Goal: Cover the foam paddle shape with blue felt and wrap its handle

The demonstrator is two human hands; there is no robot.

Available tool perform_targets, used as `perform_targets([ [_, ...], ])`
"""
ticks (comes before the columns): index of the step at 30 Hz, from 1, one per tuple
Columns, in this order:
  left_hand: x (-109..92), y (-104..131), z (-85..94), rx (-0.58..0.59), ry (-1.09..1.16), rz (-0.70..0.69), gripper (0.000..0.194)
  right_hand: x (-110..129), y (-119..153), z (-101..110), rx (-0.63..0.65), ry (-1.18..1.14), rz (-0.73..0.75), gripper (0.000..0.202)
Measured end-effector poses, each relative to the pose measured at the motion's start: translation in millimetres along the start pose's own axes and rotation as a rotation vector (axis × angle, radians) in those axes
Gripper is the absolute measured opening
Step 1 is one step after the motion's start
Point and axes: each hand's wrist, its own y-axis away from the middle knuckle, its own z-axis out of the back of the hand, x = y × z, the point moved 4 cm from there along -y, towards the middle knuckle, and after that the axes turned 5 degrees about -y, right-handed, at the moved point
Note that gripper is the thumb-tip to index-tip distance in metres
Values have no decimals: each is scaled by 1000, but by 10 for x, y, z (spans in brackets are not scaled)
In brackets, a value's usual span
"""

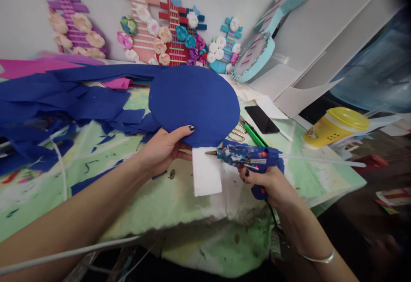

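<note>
My left hand (168,147) grips a round board covered in dark blue paper (195,100) by its lower edge, thumb on top and fingers underneath. A bare white tab (207,173) sticks out from the board's near side. In my right hand (269,181) is a blue hot glue gun (250,155), its barrel smeared with colours and paper scraps. A long clear glue stick (321,160) juts from the back of the gun. The metal nozzle points left, over the upper part of the white tab; whether it touches is hard to tell.
Blue paper pieces (58,98) heap at the left. Right of the board lie gold-handled scissors (236,134), a green cutter (255,134) and a black phone (261,119). A yellow-lidded container (337,126) stands further right. Flower-decorated guitar shapes (141,25) line the wall. A white cable (70,254) crosses in front.
</note>
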Motion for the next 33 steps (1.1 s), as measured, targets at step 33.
perform_targets([
  [33,3,-46,61,-88,26,62,14,-77,123,186,54,109,-50,28],
])
